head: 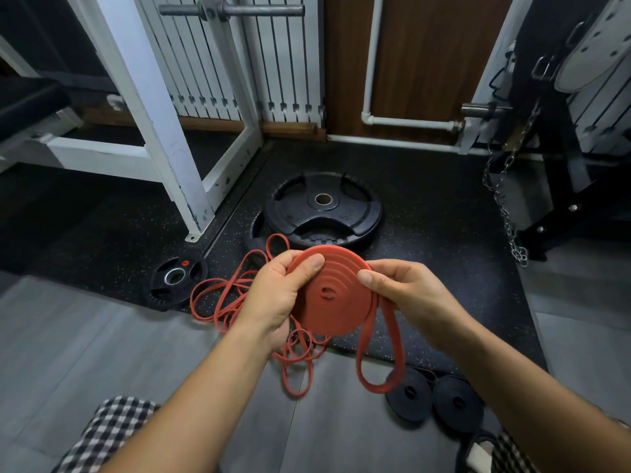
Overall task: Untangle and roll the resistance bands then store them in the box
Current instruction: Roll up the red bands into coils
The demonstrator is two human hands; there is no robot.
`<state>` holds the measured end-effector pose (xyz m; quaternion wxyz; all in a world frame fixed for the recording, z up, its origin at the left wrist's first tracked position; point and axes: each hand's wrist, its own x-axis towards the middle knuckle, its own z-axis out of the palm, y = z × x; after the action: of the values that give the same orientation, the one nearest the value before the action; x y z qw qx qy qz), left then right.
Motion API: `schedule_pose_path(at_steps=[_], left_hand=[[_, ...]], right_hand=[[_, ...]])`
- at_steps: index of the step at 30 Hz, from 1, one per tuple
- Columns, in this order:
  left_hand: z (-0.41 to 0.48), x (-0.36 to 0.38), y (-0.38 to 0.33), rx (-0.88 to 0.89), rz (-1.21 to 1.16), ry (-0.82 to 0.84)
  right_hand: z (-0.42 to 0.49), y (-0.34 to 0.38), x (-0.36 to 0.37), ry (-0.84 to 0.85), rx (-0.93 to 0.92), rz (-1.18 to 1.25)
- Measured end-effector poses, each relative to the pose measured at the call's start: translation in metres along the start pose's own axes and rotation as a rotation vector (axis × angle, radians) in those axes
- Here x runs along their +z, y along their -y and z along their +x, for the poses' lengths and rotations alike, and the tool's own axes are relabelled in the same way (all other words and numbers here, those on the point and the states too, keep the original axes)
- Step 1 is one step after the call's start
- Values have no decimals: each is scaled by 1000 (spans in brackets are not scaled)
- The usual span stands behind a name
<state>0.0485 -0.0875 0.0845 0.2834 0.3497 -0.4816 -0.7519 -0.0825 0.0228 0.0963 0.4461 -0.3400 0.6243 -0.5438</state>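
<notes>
A wide red resistance band, mostly wound into a flat coil, is held above the floor between both hands. Its left edge is gripped by the left hand, thumb pressed on its face, seemingly so the turns cannot spring apart. Its right edge is pinched by the right hand, where the unrolled tail loop hangs. Thinner red bands lie tangled below. Two black rolled bands are set aside. No box is seen.

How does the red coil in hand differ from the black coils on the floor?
The red coil is held by the left hand and right hand; the black coils lie on the floor. The red coil trails an unrolled loop; the black coils look fully wound. All are flat spirals.
</notes>
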Motion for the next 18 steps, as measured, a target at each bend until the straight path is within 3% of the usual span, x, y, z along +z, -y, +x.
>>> schedule_pose_path(at_steps=[11,15,18], left_hand=[[1,13,6,42,-202,-255],[-1,14,10,-96,-255,-195],[3,5,1,-170,-128,-69]], right_hand=[[0,-8,10,-83,87,153],[2,-12,5,-109,88,120],[3,-8,-4,-75,99,88]])
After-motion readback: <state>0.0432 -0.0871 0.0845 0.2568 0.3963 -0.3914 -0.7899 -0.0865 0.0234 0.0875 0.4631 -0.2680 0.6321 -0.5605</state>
